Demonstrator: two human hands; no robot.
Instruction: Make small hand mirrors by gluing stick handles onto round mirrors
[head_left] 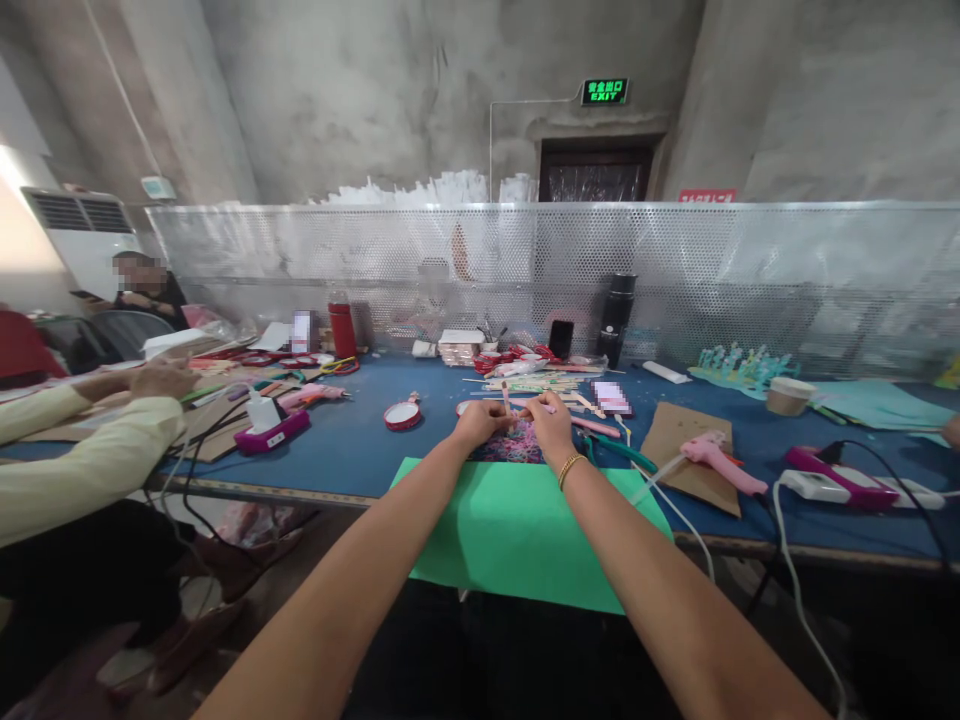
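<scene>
Carefully: left hand [482, 424], right hand [551, 424] at slim upright tan stick [506, 398] (grip opening, hold: cannot tell); keep stick steady.

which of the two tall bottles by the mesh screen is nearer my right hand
The black bottle, marked with pale print. It stands beyond your right hand, while the red bottle stands off to the left.

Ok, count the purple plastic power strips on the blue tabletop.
2: one purple power strip on the left, near the pale yellow sleeve; another power strip on the right, beside a pink plastic glue gun. More may be hidden.
</scene>
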